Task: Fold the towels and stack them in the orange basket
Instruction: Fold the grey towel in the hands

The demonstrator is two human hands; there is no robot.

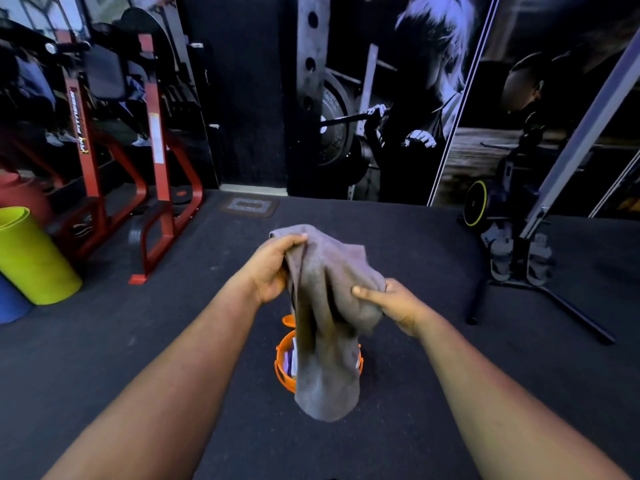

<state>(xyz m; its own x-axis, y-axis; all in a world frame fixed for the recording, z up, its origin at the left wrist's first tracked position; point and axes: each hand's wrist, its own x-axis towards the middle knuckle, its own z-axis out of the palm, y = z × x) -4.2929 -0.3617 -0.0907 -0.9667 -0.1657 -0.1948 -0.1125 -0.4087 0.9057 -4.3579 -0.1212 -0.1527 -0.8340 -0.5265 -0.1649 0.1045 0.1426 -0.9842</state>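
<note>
A grey towel (325, 327) hangs bunched and unfolded in the air between both hands. My left hand (273, 268) grips its upper corner, fingers curled over the edge. My right hand (388, 303) grips a bundle of the cloth lower and to the right. Below the towel, on the dark floor, stands the orange basket (282, 367); the hanging cloth hides most of it. Something white and purple shows inside the basket at its left side.
A red gym machine (152, 161) stands at the back left, with a rolled yellow-green mat (31, 258) and a blue roll beside it. A black stand with legs (540, 271) is at the right. A wall mural fills the back.
</note>
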